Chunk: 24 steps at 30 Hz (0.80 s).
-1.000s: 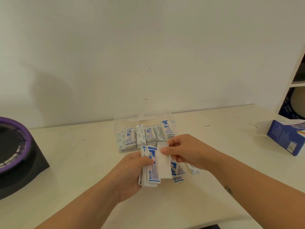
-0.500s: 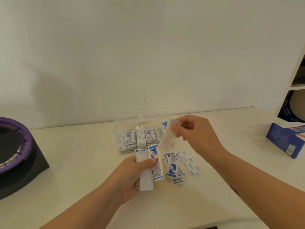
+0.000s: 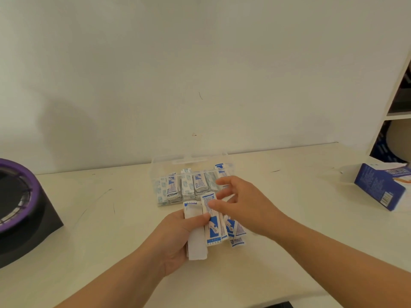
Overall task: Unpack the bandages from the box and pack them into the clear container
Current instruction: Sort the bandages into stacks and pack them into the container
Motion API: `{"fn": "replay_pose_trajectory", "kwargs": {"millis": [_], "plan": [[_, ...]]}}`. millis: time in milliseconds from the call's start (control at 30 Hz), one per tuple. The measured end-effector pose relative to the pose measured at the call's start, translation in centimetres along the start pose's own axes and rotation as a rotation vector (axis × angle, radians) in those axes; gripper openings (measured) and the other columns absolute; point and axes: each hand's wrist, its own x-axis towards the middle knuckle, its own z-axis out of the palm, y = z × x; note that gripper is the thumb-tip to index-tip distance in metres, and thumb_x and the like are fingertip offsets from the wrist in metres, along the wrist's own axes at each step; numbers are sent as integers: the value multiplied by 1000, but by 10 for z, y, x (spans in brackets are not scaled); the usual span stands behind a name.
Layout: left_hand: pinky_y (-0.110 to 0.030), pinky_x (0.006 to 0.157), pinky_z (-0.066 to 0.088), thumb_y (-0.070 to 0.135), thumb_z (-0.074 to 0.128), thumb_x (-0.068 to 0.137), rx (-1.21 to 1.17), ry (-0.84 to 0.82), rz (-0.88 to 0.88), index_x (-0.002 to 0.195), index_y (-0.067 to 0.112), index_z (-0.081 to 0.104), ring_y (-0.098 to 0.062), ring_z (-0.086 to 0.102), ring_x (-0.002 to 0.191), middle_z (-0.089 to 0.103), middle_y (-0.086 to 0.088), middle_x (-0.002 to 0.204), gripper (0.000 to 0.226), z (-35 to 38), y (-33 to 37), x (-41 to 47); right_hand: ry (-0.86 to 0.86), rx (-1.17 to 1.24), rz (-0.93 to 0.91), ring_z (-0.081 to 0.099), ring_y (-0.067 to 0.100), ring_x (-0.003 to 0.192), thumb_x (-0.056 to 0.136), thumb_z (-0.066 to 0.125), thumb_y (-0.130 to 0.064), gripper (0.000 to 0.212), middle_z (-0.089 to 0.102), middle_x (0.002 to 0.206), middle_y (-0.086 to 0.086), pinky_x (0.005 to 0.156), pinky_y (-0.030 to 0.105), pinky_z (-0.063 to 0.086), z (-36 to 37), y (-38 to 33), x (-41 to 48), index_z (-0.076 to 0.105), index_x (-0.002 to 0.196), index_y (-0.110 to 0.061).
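Observation:
My left hand grips a stack of white-and-blue wrapped bandages just above the table. One bandage sticks up from the stack under my left thumb. My right hand hovers over it with fingers spread, its thumb tip touching that bandage's upper end. Right behind my hands stands the clear container, lid open, with several bandages standing in a row inside. A few loose bandages lie on the table under my right hand. The blue bandage box lies at the far right.
A black device with a purple ring sits at the left table edge. A white shelf unit stands at the right, behind the box. The cream table ends at a white wall close behind the container.
My right hand lifted one bandage off the stack and carried it to the container. It has come back down to the stack without it. My left hand stayed in place.

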Motion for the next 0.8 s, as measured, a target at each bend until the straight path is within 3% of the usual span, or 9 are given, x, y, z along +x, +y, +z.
{"fn": "replay_pose_trajectory", "kwargs": {"millis": [67, 133, 233, 300, 400, 500, 567, 633, 800], "plan": [[-24, 46, 53, 4, 59, 87, -28, -19, -30, 101, 3, 65, -21, 70, 63, 74, -15, 85, 15, 4, -1, -3, -69, 60, 84, 60, -3, 60, 82, 70, -21, 31, 64, 77, -10, 59, 12, 46, -4, 3, 7, 57, 110, -23], [-27, 48, 57, 5, 58, 88, -130, 15, -66, 101, 1, 62, -22, 70, 68, 73, -17, 85, 15, 2, 0, -2, -11, 115, 134, 62, -1, 60, 81, 71, -15, 28, 65, 72, -6, 61, 15, 46, -13, 7, 13, 61, 107, -22], [-36, 61, 59, -3, 51, 88, -263, 79, -87, 102, -7, 56, -29, 68, 85, 70, -23, 96, 16, -3, 5, 2, -24, 122, 244, 66, 6, 75, 79, 72, -17, 29, 69, 85, -2, 69, 20, 49, -19, 17, 14, 63, 106, -24], [-36, 64, 58, -11, 41, 87, -250, 75, -73, 104, -11, 54, -29, 66, 91, 67, -23, 102, 21, -5, 6, 3, -5, 2, 219, 58, -3, 69, 79, 72, -21, 33, 65, 95, -7, 63, 14, 43, -16, 21, 12, 61, 110, -26], [-32, 62, 60, -16, 39, 89, -196, 39, -38, 100, -6, 58, -25, 69, 85, 70, -18, 99, 24, -4, 3, 2, 125, -80, 87, 50, -6, 66, 81, 69, -36, 31, 61, 102, -16, 60, 11, 35, -13, 17, 10, 59, 110, -31], [-26, 54, 57, -6, 52, 88, -44, -30, -8, 102, 3, 63, -17, 72, 76, 74, -12, 94, 20, -1, 0, -1, -46, 80, 156, 58, -3, 65, 79, 69, -42, 24, 68, 86, -11, 56, 10, 40, -9, 8, 9, 64, 97, -27], [-24, 50, 53, 1, 58, 86, 56, -50, 12, 104, 8, 65, -16, 71, 69, 74, -11, 90, 20, 0, -1, -3, -191, 156, 199, 57, 4, 61, 78, 73, -34, 17, 68, 71, -8, 55, 15, 42, -4, 5, 8, 65, 84, -21], [-23, 48, 51, 4, 60, 85, 77, -48, 22, 104, 8, 65, -15, 70, 64, 74, -10, 87, 20, 0, -1, -5, -225, 157, 192, 56, 5, 60, 78, 74, -28, 14, 66, 64, -6, 57, 18, 42, -3, 5, 8, 65, 78, -17], [-28, 47, 55, -1, 49, 90, -65, -57, -64, 104, -4, 60, -24, 69, 60, 72, -19, 84, 18, 1, 4, -4, -68, 128, 165, 49, -2, 47, 84, 68, -26, 8, 61, 54, -11, 55, 16, 39, -15, 5, 8, 69, 80, -20]]}}
